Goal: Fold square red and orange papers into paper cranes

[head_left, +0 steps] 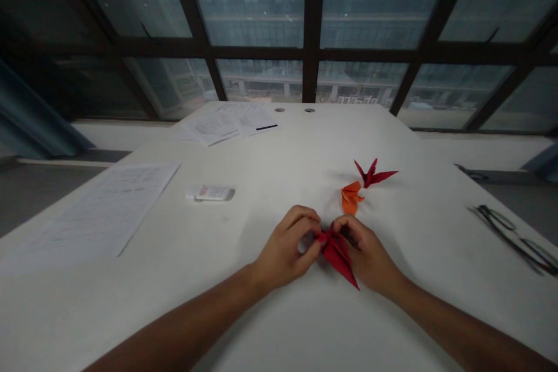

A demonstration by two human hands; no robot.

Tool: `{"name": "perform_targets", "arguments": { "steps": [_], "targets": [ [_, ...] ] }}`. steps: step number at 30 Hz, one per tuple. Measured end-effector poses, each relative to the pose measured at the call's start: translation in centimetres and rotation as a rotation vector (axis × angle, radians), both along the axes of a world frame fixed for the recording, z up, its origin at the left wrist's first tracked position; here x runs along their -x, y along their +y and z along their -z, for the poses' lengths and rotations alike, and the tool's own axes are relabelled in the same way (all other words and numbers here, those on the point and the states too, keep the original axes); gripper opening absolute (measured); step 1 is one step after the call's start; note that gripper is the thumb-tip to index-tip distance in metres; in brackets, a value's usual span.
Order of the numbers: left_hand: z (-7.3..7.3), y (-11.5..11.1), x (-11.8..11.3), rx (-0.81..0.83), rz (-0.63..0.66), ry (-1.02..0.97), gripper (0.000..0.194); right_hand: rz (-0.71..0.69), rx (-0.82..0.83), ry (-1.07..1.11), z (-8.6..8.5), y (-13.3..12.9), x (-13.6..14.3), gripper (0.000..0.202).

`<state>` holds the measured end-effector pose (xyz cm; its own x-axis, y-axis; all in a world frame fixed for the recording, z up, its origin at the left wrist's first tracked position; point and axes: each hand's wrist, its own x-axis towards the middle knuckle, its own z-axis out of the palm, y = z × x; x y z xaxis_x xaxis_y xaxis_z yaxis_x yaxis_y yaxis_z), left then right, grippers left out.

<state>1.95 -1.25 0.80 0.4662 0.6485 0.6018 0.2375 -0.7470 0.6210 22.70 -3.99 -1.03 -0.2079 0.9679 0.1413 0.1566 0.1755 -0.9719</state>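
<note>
Between my two hands is a piece of folded red origami paper [338, 256], with a long point directed down toward me. My left hand [291, 249] pinches its upper left part with thumb and fingers. On the other side my right hand [365, 251] is closed on its upper right edge, and those fingertips are partly hidden behind the paper. Just beyond my right hand lies a folded orange origami figure [350, 197]. A finished-looking red origami crane [373, 176] with pointed wings rests behind the orange one.
A white remote control [211, 193] lies left of my hands on the white table [279, 163]. Printed sheets [113, 209] cover the left side, and more papers [222, 122] with a black pen [267, 127] lie farther back. Black-framed glasses [518, 238] rest at the right edge.
</note>
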Motion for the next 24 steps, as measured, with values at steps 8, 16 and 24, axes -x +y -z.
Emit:
{"name": "perform_targets", "arguments": {
  "steps": [8, 16, 24],
  "targets": [
    [0.1, 1.8, -0.1, 0.673, -0.031, -0.335, 0.028, 0.02, -0.004, -0.016, 0.5, 0.1, 0.2, 0.022],
    [0.0, 2.1, -0.2, 0.846, 0.051, -0.46, 0.056, -0.014, -0.093, -0.055, 0.5, -0.2, -0.4, 0.019],
    [0.7, 2.0, -0.3, 0.933, 0.046, -0.345, 0.068, -0.083, -0.12, -0.054, 0.0, -1.1, -0.2, 0.015]
  ]
}}
